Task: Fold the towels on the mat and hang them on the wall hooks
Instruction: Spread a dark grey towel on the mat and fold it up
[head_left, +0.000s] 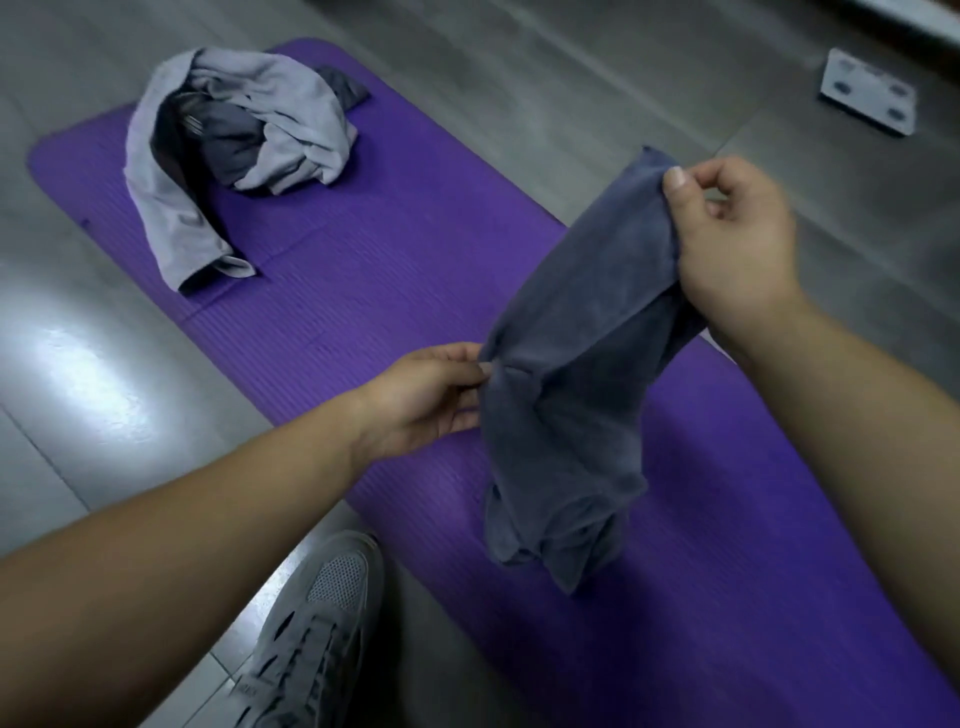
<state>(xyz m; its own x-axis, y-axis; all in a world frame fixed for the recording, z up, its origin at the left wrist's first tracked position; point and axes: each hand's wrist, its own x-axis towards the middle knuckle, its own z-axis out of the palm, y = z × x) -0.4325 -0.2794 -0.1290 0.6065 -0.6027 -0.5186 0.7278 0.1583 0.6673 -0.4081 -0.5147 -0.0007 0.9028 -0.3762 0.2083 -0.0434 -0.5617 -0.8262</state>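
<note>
A dark blue-grey towel (576, 374) hangs in the air above the purple mat (395, 249). My right hand (737, 244) grips its upper end, thumb on the cloth's top edge. My left hand (426, 400) pinches the towel's left edge lower down. The towel's bottom end droops in loose folds just over the mat. At the mat's far left lies a crumpled heap of a light grey towel (291, 119) mixed with a dark grey towel (223, 140). No wall hooks are in view.
The mat lies on a grey tiled floor (623, 83). A white bathroom scale (866, 93) sits on the floor at the upper right. My grey sneaker (317, 623) stands on the floor beside the mat's near left edge.
</note>
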